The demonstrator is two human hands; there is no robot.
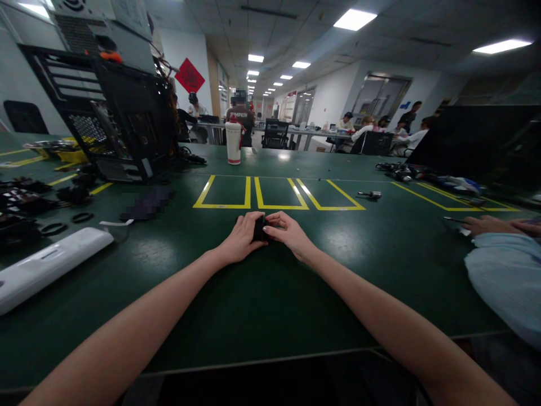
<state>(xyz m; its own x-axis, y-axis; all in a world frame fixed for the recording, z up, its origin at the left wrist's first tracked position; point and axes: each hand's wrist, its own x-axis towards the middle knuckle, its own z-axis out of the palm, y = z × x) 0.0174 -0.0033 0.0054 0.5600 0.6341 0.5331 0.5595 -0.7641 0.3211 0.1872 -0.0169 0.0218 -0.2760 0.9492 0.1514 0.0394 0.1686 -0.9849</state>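
Both my arms reach out over the dark green table (pixel 270 293). My left hand (pixel 240 237) and my right hand (pixel 289 230) meet near the table's middle, fingers curled round a small black object (pixel 259 229) held between them. Most of that object is hidden by my fingers, so I cannot make out what it is. Just beyond my hands lie yellow taped rectangles (pixel 276 194) on the table top.
A black open computer case (pixel 118 118) stands at the back left, with dark parts and rings around it. A long white device (pixel 46 265) lies at the left, a white bottle (pixel 233 142) farther back, a small tool (pixel 370 195) at the right. Another person's sleeve (pixel 505 276) rests at the right edge.
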